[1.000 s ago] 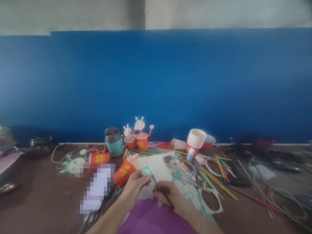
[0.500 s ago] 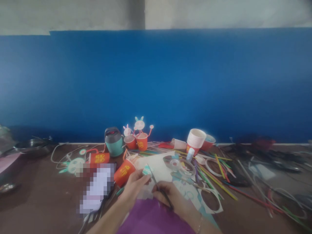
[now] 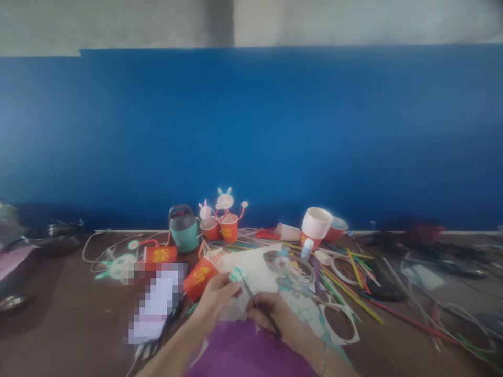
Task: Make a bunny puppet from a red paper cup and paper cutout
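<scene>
In the head view, my left hand [image 3: 215, 296] is closed, pinching a small white-and-turquoise paper piece [image 3: 237, 274] between thumb and fingers. Dark-handled scissors [image 3: 268, 318] are gripped in my right hand [image 3: 275, 310]; their blades [image 3: 247, 285] point up and left, against the paper piece. Whether the blades are apart is too blurred to tell. Beneath both hands lies purple material [image 3: 249, 351]. Just left of my left hand, a red paper cup [image 3: 201, 277] with yellow lettering lies tilted. A white sheet [image 3: 253, 264] is spread behind the hands.
Upright cups with paper rabbits [image 3: 225, 201] stand at the back beside a teal-and-grey flask [image 3: 184, 230]. A phone [image 3: 157, 303] lies to the left. A cup stack [image 3: 315, 222], tape [image 3: 281, 263], coloured pipe cleaners [image 3: 351, 296] and cut paper rings [image 3: 341, 323] crowd the right.
Both hands stay nearly in place. The paper piece and the scissors have shifted very slightly; the other things on the table have not moved.
</scene>
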The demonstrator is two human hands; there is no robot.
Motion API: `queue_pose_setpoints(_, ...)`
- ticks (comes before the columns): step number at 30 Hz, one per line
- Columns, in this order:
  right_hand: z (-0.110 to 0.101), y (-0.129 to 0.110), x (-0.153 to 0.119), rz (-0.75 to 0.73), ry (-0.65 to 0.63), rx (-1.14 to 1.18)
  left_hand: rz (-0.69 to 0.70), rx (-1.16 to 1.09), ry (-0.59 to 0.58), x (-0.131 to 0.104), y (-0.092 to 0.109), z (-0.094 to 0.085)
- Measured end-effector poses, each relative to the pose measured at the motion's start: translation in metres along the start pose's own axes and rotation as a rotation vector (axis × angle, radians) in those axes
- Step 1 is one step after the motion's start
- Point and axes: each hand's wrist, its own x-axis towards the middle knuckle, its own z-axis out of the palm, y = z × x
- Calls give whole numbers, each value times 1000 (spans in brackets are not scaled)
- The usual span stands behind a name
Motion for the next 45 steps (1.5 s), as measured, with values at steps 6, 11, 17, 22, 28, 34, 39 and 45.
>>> queue_pose_setpoints(6,0,-2,-2,23,16,-6,-5,-19,-5,0,-2,-1)
queue_pose_setpoints(11,0,0,0,10,14,19,-8,-56,46,-3,-1,2)
queue_pose_setpoints(17,3,-8,-3,112,52,28,36,13,55,-3,1,1)
queue_pose_setpoints(22,1,-4,-5,119,52,-68,68,48,20,-2,1,-1)
queue_pose_setpoints(28,1,-2,-2,65,15,48,73,48,1,0,-1,-3)
queue_pose_setpoints(34,2,-7,-4,76,19,28,57,51,4,0,1,-3)
queue_pose_setpoints(39,-1,-3,-3,47,-1,-5,50,41,-14,2,-2,-5)
queue_pose_setpoints(45,-2,0,-2,33,-23,27,61,54,-6,1,-3,-5)
